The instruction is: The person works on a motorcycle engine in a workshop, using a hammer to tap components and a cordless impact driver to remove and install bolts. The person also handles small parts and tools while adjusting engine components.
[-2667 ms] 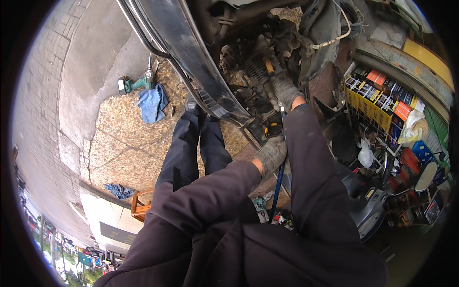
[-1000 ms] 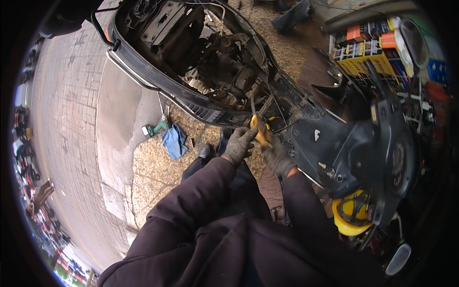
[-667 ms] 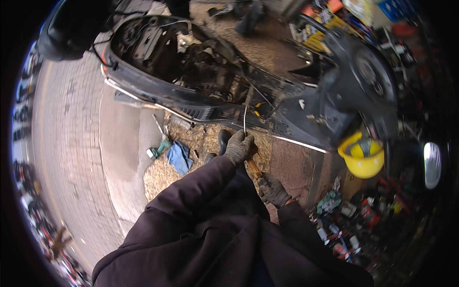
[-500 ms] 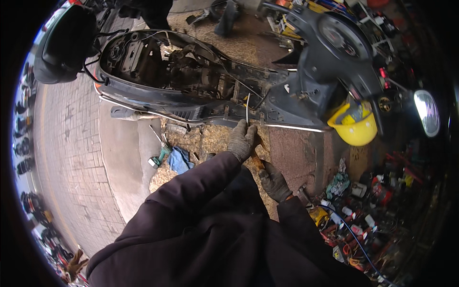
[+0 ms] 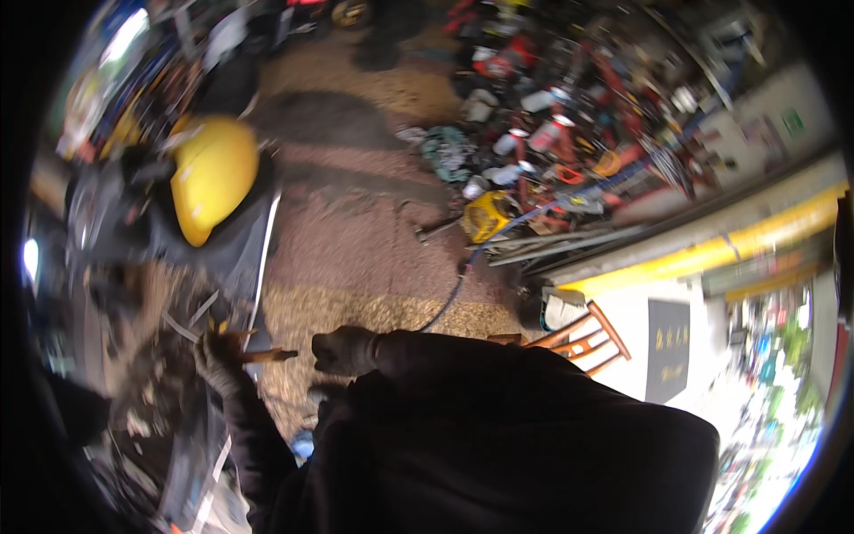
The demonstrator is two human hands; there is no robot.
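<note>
My gloved left hand (image 5: 218, 363) is closed around a tool with a brown handle (image 5: 269, 355) and a thin metal shaft (image 5: 181, 327). Blur keeps its exact kind from showing. The tool is over the stripped scooter (image 5: 191, 467), at the left of the view. To the right of the handle's end, and apart from it, my gloved right hand (image 5: 345, 351) is closed into a fist; whether anything is inside is hidden. A yellow helmet (image 5: 213, 182) rests on the scooter's dark front panel.
Several bottles, red tools and loose parts are heaped beyond my right hand, with a green rag (image 5: 447, 151) beside them. On the floor lie a hammer (image 5: 436, 230) and a blue hose (image 5: 455, 289). At the right stands a wooden chair (image 5: 587, 343). A blue cloth (image 5: 303, 443) shows below.
The view has swung far to the right, bringing the chair and doorway in. My right hand has come off the handle; my left hand still grips the tool.
</note>
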